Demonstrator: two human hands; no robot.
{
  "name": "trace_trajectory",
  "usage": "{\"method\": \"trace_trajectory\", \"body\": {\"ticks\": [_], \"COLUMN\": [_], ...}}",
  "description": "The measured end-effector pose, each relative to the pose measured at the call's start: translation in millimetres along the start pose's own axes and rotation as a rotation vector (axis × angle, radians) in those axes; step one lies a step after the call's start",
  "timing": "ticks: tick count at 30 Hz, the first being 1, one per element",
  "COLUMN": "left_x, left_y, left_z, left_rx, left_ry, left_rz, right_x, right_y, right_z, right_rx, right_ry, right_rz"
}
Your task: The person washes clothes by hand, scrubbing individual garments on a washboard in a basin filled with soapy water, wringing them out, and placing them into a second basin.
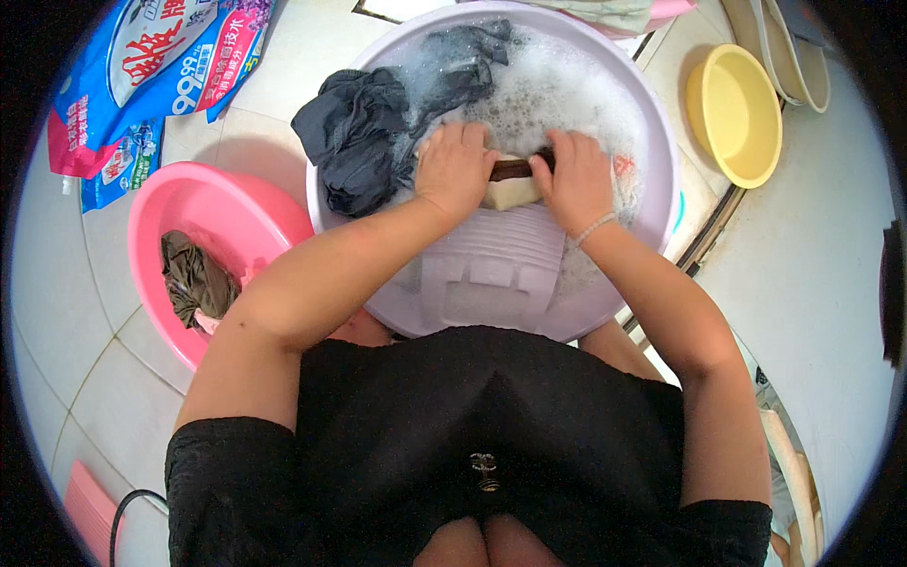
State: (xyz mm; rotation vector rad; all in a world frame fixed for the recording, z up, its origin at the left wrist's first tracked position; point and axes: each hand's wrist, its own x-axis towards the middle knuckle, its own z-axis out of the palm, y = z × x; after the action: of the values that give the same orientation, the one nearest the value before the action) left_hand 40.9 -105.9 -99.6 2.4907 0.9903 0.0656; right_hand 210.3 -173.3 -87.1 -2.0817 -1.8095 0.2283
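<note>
A pale purple washboard (496,248) leans inside a large pale purple basin (662,127) of soapy water. At its upper end, both hands grip a wet cream cloth (514,193) with a dark brown band (511,169). My left hand (453,166) presses down on the cloth's left end, fingers reaching into the suds. My right hand (577,177), with a beaded bracelet at the wrist, holds the right end by the brown band. The fingertips are partly hidden by foam (567,92). Dark grey wet clothing (361,135) hangs over the basin's left rim.
Left of the basin, a pink basin (159,205) holds a dark brown cloth (195,276). Blue detergent bags (191,49) stand at the upper left. A yellow bowl (751,120) is at the upper right. A pink ridged board (92,514) and black cable (124,507) lie lower left.
</note>
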Motion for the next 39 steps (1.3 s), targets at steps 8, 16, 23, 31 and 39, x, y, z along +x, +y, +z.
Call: {"method": "trace_trajectory", "body": {"ticks": [8,16,23,31,39], "left_x": [18,-12,-9,-66,21], "left_y": [-14,3,0,23,1], "left_z": [0,4,3,2,5], "left_rx": [-0.082,-0.348,0.046,-0.119,-0.213], "left_ry": [0.054,0.105,0.088,-0.009,0.177], "left_rz": [0.157,-0.216,0.116,0.068,-0.093], "right_x": [18,25,3,-50,8], "right_y": [5,-28,-40,-26,-22], "right_z": [15,5,6,-5,8], "right_rx": [-0.134,0.148,0.03,0.112,0.066], "right_ry": [-0.26,-0.363,-0.517,-0.279,-0.132], "right_rz": [-0.259,0.07,-0.041,-0.333,0.01]}}
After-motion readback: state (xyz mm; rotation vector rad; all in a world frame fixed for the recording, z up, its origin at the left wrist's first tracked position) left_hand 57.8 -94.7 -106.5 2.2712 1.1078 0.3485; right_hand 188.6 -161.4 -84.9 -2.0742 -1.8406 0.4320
